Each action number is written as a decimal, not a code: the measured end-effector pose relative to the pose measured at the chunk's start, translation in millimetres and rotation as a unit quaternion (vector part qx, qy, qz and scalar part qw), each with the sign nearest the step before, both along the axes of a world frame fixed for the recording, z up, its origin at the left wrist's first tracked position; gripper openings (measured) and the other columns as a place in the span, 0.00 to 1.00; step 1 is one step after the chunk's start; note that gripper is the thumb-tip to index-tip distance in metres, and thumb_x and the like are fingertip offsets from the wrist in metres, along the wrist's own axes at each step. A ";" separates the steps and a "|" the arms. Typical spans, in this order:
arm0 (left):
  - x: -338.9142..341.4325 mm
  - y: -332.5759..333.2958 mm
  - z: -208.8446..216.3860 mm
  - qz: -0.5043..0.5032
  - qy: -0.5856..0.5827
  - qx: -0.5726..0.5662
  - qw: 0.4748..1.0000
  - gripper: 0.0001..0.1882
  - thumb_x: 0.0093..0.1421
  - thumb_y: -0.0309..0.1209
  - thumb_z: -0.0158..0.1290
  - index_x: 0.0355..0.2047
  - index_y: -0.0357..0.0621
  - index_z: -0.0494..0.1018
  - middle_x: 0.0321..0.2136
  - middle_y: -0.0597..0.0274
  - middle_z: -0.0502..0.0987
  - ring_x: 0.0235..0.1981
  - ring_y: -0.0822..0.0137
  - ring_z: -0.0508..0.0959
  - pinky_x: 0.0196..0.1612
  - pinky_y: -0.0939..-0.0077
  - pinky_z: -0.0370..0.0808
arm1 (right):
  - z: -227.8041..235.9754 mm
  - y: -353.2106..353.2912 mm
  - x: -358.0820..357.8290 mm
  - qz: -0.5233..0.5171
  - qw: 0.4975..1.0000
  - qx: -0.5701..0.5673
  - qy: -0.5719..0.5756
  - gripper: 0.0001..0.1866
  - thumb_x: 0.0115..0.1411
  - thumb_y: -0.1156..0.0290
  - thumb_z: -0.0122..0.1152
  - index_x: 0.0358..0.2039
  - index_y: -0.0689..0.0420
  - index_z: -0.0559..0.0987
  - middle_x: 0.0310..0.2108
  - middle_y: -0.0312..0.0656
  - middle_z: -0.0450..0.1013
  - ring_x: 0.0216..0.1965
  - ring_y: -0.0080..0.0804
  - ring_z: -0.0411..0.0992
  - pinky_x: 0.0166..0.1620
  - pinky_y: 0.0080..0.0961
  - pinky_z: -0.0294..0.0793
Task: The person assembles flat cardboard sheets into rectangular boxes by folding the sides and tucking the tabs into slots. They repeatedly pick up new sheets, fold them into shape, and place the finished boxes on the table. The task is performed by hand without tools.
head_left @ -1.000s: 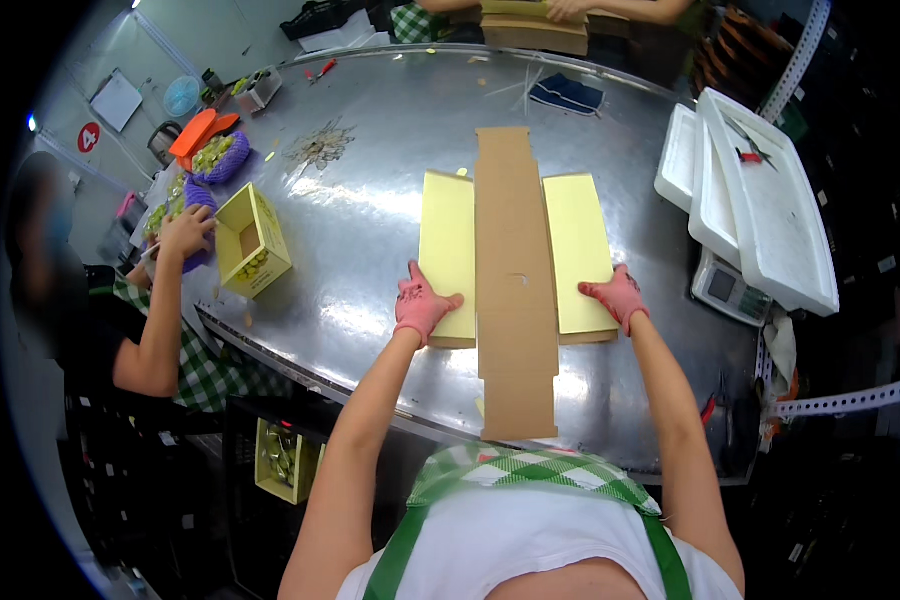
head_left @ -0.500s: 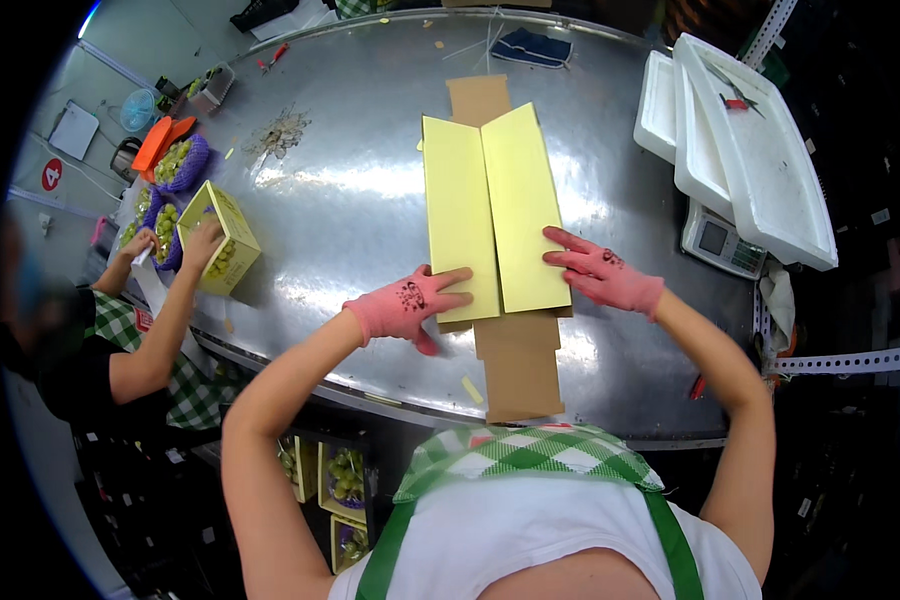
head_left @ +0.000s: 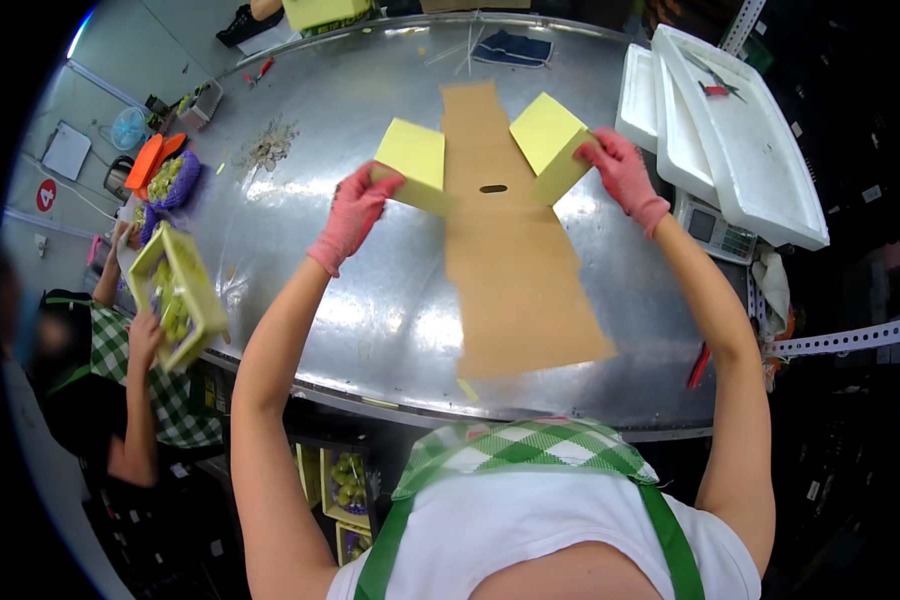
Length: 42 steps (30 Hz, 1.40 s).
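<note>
An unfolded cardboard box lies lengthwise on the metal table before me, brown inside, with a small oval slot. Its yellow-faced side panels stand raised and bent outward. My left hand, in a pink glove, pinches the edge of the left yellow panel. On the other side, my right hand, gloved the same, grips the right yellow panel by its outer edge. Both panels look slightly blurred. The ends of the cardboard lie flat, one toward me and one away.
At left, a co-worker holds a yellow box of green grapes. Beyond it are grapes in purple netting. White foam trays and a scale stand at right. A blue cloth lies at the far edge.
My hands have moved from the flat yellow panels up and away from me, spreading them apart and exposing the brown inside. The co-worker's box has been lifted and tilted nearer to them.
</note>
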<state>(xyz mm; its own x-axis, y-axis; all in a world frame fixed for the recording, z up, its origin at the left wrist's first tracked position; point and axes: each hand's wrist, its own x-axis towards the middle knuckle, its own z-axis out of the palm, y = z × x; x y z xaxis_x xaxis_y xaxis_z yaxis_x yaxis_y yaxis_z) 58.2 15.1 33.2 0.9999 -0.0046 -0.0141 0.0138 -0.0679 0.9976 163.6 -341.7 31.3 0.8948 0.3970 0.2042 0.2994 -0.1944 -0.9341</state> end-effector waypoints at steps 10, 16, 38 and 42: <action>-169.8 -99.8 -3.7 -0.087 -0.249 0.464 0.846 0.26 0.45 0.40 0.61 0.47 0.55 0.70 0.17 0.67 0.70 0.14 0.65 0.70 0.20 0.76 0.71 | -2.8 -18.0 -182.0 0.134 0.887 -0.223 -0.382 0.15 0.41 0.67 0.67 0.33 0.50 0.79 0.16 0.32 0.68 0.16 0.28 0.63 0.21 0.25 0.60; -219.7 -114.5 -51.7 -0.321 -0.232 0.452 0.799 0.29 0.53 0.36 0.46 0.57 0.68 0.57 0.38 0.59 0.66 0.24 0.62 0.73 0.29 0.72 0.75 | -45.6 -48.9 -230.5 0.342 0.844 -0.291 -0.293 0.27 0.44 0.69 0.57 0.49 0.44 0.70 0.33 0.35 0.68 0.27 0.33 0.67 0.30 0.27 0.68; -154.8 -150.8 -96.6 0.091 -0.225 0.283 0.928 0.08 0.50 0.36 0.52 0.29 0.48 0.75 0.25 0.62 0.73 0.21 0.56 0.63 0.26 0.65 0.59 | -63.7 17.2 -227.9 -0.108 0.976 -0.124 -0.144 0.17 0.46 0.70 0.61 0.40 0.57 0.74 0.36 0.44 0.70 0.33 0.41 0.65 0.40 0.34 0.63; -152.3 -154.2 -91.3 0.119 -0.201 0.322 0.918 0.07 0.50 0.36 0.53 0.27 0.48 0.75 0.23 0.62 0.72 0.20 0.56 0.63 0.26 0.65 0.60 | -48.8 20.5 -231.0 -0.139 0.941 -0.179 -0.253 0.33 0.46 0.64 0.62 0.54 0.57 0.63 0.53 0.43 0.61 0.51 0.45 0.61 0.58 0.42 0.53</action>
